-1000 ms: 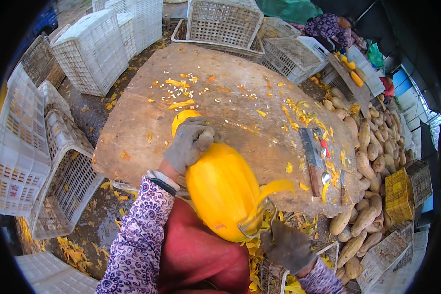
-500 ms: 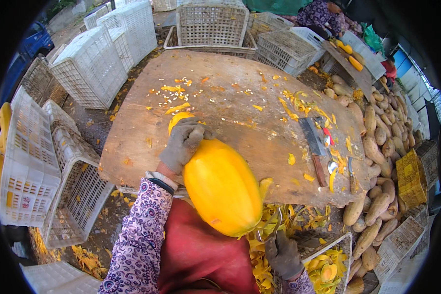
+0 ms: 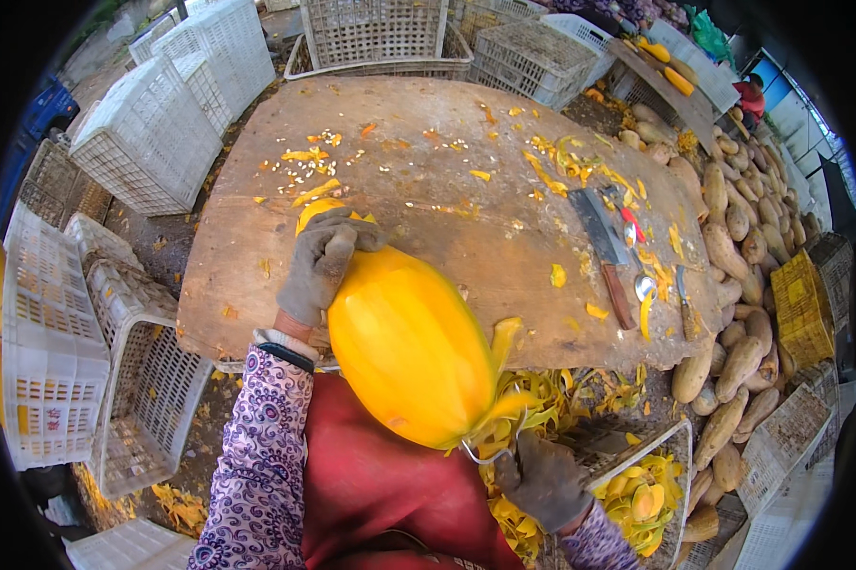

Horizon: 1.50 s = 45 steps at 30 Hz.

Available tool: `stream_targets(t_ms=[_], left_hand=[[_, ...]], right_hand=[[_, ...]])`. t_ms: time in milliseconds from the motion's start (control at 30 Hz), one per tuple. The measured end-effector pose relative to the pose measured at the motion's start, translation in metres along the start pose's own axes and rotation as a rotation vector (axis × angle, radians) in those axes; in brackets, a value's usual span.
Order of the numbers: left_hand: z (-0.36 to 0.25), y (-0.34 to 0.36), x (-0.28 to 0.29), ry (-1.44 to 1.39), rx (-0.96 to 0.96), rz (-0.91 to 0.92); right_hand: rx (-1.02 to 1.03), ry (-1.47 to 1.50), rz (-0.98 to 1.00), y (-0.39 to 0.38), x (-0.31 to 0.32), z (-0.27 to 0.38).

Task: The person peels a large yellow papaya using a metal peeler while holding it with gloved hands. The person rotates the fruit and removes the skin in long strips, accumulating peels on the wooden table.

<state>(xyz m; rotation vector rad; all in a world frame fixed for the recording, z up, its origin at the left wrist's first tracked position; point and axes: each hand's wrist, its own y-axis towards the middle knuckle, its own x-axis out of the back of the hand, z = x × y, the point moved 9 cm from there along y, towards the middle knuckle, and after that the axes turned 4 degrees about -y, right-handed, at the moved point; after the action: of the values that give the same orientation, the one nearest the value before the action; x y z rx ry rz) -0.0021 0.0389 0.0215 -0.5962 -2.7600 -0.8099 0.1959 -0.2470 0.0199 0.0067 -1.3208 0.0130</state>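
Tabletop (image 3: 247, 237), pumpkin (image 3: 409, 351) in left grip (image 3: 320, 268)

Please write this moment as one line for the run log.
left hand: gripping yellow squash by neck | right hand: holding metal peeler at squash's near end | cleaver: lying on wooden table

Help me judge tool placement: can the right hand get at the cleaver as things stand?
Probably yes: the cleaver lies uncovered, its handle toward the table's near edge. But the right hand holds a metal peeling tool and would likely need freeing first.
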Motion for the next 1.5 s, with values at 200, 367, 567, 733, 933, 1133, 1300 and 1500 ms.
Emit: stream_targets(t_ms=[200, 367, 567, 733, 933, 1133, 1300, 1500], left_hand=[[-0.006, 0.0, -0.001, 0.054, 0.034, 0.007], [-0.005, 0.008, -0.005, 0.037, 0.038, 0.029], [0.009, 0.017, -0.013, 0.11, 0.134, 0.11], [0.023, 0.025, -0.026, -0.02, 0.298, 0.149], [0.025, 0.034, -0.03, 0.25, 0.174, 0.201], [0.044, 0.045, -0.018, 0.362, 0.162, 0.05], [0.058, 0.038, -0.032, -0.018, 0.377, 0.142], [0.06, 0.034, -0.029, -0.042, 0.434, 0.154]], right_hand=[[-0.331, 0.329, -0.125, -0.063, -0.025, -0.032], [-0.126, 0.276, -0.129, -0.022, -0.013, -0.02], [0.087, 0.118, -0.142, 0.01, -0.009, 0.005], [0.105, -0.027, -0.2, -0.006, -0.033, -0.003], [-0.008, 0.432, -0.311, -0.023, -0.082, -0.041], [-0.674, 0.95, -0.011, -0.082, -0.151, -0.07], [-0.409, 0.868, -0.109, -0.058, -0.085, -0.052], [0.056, 0.076, -0.224, 0.032, 0.005, -0.036]])
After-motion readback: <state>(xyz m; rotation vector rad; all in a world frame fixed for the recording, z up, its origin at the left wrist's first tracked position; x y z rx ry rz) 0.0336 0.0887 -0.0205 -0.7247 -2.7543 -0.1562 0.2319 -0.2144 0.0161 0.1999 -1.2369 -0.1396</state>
